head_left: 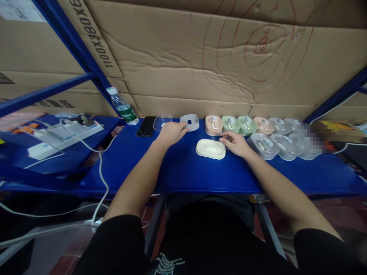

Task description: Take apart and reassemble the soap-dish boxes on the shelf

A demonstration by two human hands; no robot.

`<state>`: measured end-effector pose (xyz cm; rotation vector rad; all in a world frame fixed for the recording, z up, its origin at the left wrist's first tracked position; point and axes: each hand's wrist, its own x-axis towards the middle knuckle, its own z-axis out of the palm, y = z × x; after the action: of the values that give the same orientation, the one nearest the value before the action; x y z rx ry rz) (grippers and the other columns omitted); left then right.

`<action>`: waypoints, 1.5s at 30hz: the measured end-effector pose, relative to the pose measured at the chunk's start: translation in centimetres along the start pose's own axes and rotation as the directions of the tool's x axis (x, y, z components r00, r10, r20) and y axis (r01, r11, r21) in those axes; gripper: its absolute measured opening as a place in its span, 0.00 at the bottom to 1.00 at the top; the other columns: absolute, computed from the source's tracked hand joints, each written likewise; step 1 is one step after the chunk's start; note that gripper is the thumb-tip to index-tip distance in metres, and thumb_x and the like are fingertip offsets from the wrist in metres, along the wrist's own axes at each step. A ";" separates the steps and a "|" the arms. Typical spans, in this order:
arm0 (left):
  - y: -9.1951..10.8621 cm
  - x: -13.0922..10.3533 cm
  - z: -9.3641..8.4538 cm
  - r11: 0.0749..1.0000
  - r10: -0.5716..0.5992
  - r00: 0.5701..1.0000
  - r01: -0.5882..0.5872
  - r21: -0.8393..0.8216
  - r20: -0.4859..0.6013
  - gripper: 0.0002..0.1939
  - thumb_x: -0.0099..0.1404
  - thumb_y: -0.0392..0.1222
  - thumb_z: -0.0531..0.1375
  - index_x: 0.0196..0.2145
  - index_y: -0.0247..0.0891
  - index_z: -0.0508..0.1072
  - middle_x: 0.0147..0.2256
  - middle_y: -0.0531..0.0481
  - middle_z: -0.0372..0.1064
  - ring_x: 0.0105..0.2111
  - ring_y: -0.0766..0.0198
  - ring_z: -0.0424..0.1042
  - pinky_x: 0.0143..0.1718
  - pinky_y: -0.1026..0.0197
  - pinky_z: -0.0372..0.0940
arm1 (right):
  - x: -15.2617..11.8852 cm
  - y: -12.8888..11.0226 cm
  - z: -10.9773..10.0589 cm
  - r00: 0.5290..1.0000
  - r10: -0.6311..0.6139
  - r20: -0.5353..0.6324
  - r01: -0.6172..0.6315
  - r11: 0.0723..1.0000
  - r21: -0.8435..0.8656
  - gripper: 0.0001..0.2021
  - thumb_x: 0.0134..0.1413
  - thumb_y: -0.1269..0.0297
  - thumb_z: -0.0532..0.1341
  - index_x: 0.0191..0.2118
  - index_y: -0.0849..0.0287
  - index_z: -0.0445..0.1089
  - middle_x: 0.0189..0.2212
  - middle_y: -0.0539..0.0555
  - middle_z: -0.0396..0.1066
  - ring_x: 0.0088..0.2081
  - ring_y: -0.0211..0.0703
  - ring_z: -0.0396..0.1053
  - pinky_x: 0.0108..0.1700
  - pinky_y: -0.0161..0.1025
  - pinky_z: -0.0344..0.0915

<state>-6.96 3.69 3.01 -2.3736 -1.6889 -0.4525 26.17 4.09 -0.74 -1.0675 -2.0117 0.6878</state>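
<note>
On the blue table, my left hand (172, 133) is closed with its fingertips on the left rim of a light grey plastic case (195, 123) that has a dark square in its middle. A clear plastic lid (159, 121) lies just behind that hand, partly covered by it. My right hand (236, 143) has thumb and fingers apart at the right end of a cream oval tray (206, 149) with a raised centre. Its thumb is close to the tray's rim; whether they touch, I cannot tell.
To the right stand several finished-looking lidded boxes: pink (213, 125), green (230, 124) and grey (263, 146). A black phone (145, 126) and a water bottle (126, 110) are at the left. Beyond them lies a white power strip (65, 139) with cables. Cardboard (172, 57) forms the back wall.
</note>
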 end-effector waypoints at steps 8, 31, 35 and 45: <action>-1.2 0.1 0.8 0.986 -0.166 0.963 0.155 0.065 0.211 0.16 0.72 0.49 0.56 0.47 0.40 0.80 0.44 0.39 0.80 0.48 0.46 0.78 0.46 0.51 0.70 | -0.3 0.3 -0.1 0.934 -0.232 0.272 0.297 0.927 -0.231 0.15 0.63 0.63 0.61 0.52 0.57 0.77 0.49 0.59 0.76 0.40 0.47 0.75 0.46 0.47 0.72; -1.1 0.2 0.6 0.956 -0.289 0.950 0.292 -0.005 0.118 0.22 0.69 0.55 0.59 0.51 0.38 0.80 0.43 0.37 0.80 0.45 0.45 0.79 0.46 0.48 0.71 | -0.2 0.4 0.9 0.940 -0.166 0.297 0.255 0.922 -0.291 0.17 0.64 0.57 0.64 0.55 0.56 0.75 0.42 0.58 0.79 0.43 0.51 0.77 0.46 0.47 0.72; 1.4 0.0 0.6 0.973 -0.027 0.996 0.046 -0.227 0.086 0.24 0.70 0.58 0.59 0.54 0.41 0.78 0.37 0.46 0.80 0.40 0.54 0.78 0.43 0.55 0.69 | -0.4 -0.1 1.7 0.935 -0.202 0.291 0.266 0.943 -0.201 0.14 0.65 0.57 0.63 0.52 0.55 0.77 0.40 0.55 0.80 0.38 0.46 0.77 0.42 0.43 0.71; 4.2 -0.5 2.9 0.958 0.253 0.951 -0.219 -0.186 0.181 0.23 0.72 0.56 0.56 0.54 0.41 0.78 0.53 0.42 0.73 0.49 0.55 0.75 0.48 0.56 0.67 | -0.6 -0.7 0.9 0.939 -0.203 0.278 0.260 0.947 -0.187 0.16 0.67 0.56 0.60 0.56 0.51 0.76 0.48 0.55 0.81 0.43 0.50 0.79 0.47 0.47 0.72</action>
<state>-2.78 2.83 0.21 -2.7846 -1.4626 -0.3286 25.30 3.15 -0.95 -0.8763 -2.4381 0.5037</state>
